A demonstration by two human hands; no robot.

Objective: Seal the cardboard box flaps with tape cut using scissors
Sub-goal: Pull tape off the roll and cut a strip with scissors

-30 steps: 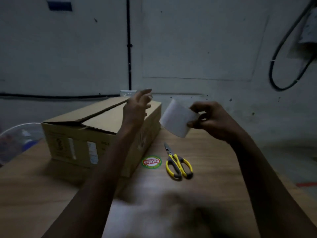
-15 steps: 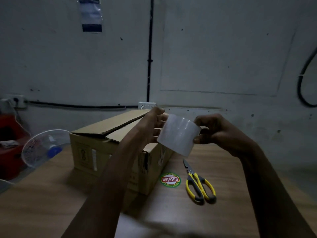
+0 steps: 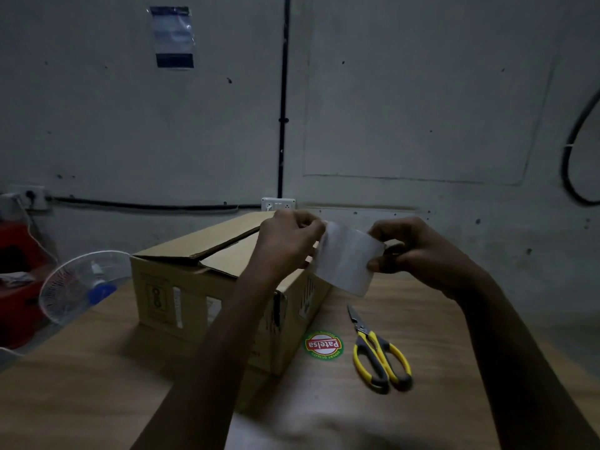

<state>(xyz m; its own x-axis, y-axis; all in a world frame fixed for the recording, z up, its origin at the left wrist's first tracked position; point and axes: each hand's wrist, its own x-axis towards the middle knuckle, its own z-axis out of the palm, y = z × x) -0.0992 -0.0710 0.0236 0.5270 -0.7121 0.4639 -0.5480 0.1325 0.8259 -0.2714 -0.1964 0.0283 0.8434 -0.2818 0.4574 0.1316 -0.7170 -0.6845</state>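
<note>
Hands: left hand pinched at the roll's edge; right hand clamped on the tape roll, held above the cardboard box
Handling: roll judged light, stiff; film thin, clingy; best gripped through the core
Scissors: left untouched on the table

Your tape roll: pale, translucent white, faint horizontal banding. Your cardboard box: plain brown, black printed marks and pale label strips on near side. Your scissors: yellow handles with grey inner grips, silver blades. Round sticker beside them: green rim, white disc, red banner with white lettering. Table: light brown wood grain. Wall: dull grey, dark specks, black cable. Fan at your left: white grille, blue hub.
</note>
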